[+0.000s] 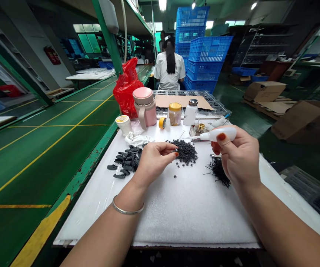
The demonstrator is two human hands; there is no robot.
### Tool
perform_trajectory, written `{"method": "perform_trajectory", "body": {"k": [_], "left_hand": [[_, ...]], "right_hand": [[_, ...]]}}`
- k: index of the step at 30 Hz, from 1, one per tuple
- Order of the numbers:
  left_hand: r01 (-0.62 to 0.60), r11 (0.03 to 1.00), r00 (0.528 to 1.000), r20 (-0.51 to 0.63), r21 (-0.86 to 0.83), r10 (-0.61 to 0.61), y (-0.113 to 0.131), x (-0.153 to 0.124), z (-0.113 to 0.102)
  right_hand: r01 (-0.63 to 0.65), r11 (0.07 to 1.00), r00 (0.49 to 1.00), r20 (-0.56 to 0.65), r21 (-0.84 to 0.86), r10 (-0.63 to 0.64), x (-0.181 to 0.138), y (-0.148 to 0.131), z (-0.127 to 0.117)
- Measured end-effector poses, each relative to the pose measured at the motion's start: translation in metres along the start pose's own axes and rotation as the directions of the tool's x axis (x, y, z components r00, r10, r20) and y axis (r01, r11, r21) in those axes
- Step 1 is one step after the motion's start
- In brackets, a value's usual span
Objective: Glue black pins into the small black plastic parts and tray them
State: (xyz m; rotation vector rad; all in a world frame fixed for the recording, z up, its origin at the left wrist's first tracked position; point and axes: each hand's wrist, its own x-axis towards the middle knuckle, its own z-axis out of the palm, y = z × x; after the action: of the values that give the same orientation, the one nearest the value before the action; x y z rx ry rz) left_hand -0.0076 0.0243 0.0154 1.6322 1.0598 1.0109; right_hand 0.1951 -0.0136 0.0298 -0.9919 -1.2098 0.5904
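My left hand (154,159) pinches one small dark piece (176,150) between thumb and fingertips, just by the ring heap; my fingers hide most of it, so I cannot tell its shape. I hold it by the edge, I think, to keep it steady and leave some of it bare. My right hand (240,154) grasps one white squeeze bottle (223,133), lying nearly flat, nozzle toward my left, probably so I can aim it finely. Around my hands sit three heaps, seemingly kept apart to make picking easy: black rings (187,152) in the middle, curved black parts (128,160) to the left, thin black pins (218,171) to the right, each too many to count. Farther off stand one pink mug (148,111), one yellow tape roll (162,123) and one yellow-lidded jar (175,115), likely set back to free the white tabletop (193,218).
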Motion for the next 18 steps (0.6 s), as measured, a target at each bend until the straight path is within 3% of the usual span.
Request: {"method": "perform_trajectory", "body": {"k": [4,7,9,13,18], "left_hand": [[0.065,0.984,0.997,0.054,-0.164,-0.057,0.001,0.001,-0.001],[0.108,0.944,0.991,0.114,-0.312,-0.076,0.002,0.001,-0.003],[0.142,0.914,0.986,0.136,-0.380,-0.097,0.002,0.001,-0.004],[0.200,0.875,0.975,0.176,-0.440,-0.135,0.002,-0.001,-0.003],[0.199,0.864,0.973,0.202,-0.463,-0.116,-0.003,0.001,0.003]], "right_hand": [[-0.221,0.954,0.975,0.044,0.202,0.217,0.006,0.004,0.001],[-0.426,0.855,0.905,0.155,0.295,0.397,0.005,0.006,0.004],[-0.505,0.816,0.862,0.228,0.283,0.454,0.002,0.008,0.008],[-0.492,0.860,0.828,0.377,0.134,0.415,-0.006,0.013,0.019],[-0.328,0.944,0.868,0.382,-0.036,0.316,-0.011,0.014,0.023]]}}
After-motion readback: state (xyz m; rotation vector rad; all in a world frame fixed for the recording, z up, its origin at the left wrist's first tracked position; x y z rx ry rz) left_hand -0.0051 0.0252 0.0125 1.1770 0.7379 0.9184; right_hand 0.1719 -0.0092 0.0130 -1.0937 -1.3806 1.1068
